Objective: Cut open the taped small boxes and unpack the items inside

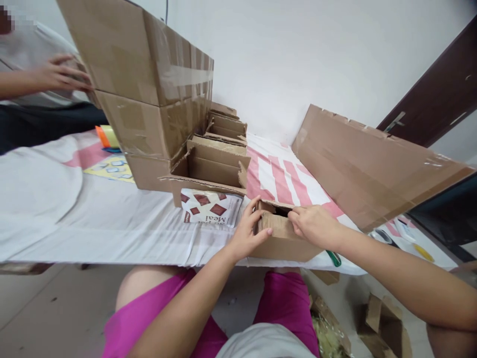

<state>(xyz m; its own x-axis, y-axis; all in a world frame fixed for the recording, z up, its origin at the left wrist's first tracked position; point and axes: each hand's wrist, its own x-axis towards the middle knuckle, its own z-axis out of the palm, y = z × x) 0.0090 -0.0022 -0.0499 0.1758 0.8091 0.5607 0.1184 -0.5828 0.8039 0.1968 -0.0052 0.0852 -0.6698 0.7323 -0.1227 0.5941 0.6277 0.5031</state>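
A small cardboard box (285,247) with an open top sits at the table's front edge before me. My left hand (246,232) grips its left end, fingers over the upper rim and thumb along the near side. With curled fingers, my right hand (315,226) holds the top edge near the right end; its fingertips are partly hidden inside. Brown tape covers part of the near wall. Just left of the box lies a white packet (210,208) with dark red diamonds, against a cardboard structure with open compartments (219,169).
Stacked taped boxes (130,124) rise at the left, with a co-worker's hand (61,74) behind them. A large cardboard panel (365,159) leans at the right. A green-handled tool (333,258) lies by my right forearm. Cut cardboard (385,323) is on the floor.
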